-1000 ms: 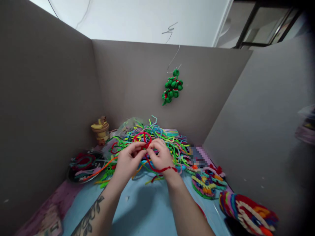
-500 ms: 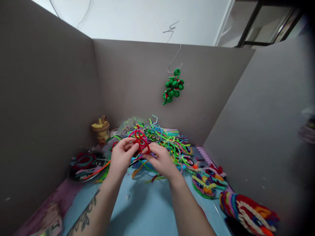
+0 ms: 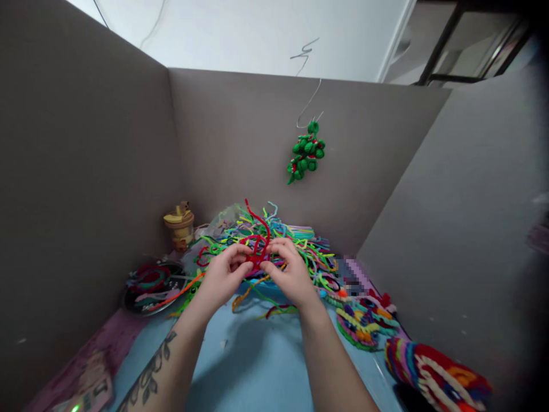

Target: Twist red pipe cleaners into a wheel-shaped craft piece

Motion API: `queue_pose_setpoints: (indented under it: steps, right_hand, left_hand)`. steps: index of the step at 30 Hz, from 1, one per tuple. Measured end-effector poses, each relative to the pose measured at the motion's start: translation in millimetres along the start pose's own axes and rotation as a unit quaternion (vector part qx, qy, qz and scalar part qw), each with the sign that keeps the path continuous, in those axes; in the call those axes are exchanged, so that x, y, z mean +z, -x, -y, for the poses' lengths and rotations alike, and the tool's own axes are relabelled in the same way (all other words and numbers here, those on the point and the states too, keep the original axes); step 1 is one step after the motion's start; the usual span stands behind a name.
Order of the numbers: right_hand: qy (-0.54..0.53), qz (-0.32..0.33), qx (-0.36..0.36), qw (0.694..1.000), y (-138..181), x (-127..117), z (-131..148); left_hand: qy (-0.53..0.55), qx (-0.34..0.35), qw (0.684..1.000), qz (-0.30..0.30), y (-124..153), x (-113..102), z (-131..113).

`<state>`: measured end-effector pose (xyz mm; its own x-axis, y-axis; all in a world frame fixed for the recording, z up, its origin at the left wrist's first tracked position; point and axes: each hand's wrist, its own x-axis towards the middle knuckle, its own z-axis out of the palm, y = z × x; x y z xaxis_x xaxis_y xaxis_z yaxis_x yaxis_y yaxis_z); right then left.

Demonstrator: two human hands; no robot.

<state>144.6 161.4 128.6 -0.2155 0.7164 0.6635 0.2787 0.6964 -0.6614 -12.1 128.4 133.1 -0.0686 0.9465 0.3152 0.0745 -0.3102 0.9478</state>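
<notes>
Both of my hands meet above the blue table [image 3: 257, 366], pinching one red pipe cleaner [image 3: 258, 243] between them. My left hand [image 3: 223, 277] grips its looped part from the left. My right hand [image 3: 291, 274] grips it from the right, fingers curled. A free red end curves up and back above my fingers. Right behind my hands lies a big tangled heap of coloured pipe cleaners [image 3: 295, 246].
Grey partition walls enclose the table on three sides. A green woven ornament [image 3: 305, 157] hangs on a wire hook at the back wall. A dark plate with coiled pieces [image 3: 150, 283] lies left, a small yellow figurine [image 3: 179, 224] behind it, finished multicoloured pieces [image 3: 364, 323] at right.
The red loop has been twisted smaller between my fingers. Its long tail, which hung down over my right wrist a second ago, now sticks up behind my hands.
</notes>
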Motion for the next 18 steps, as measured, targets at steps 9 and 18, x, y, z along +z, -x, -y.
queue_pose_setpoints:
  steps: [9, 18]
  right_hand:
    - [0.029, 0.026, 0.051, 0.998, 2.3, 4.3, -4.1]
    - [-0.067, -0.053, 0.129, 0.988, 0.5, 16.2, -14.9]
  left_hand:
    - [-0.037, 0.027, 0.998, 0.037, 3.5, -1.1, 7.1]
    - [-0.089, 0.077, 0.982, -0.151, 6.0, 8.6, 2.3]
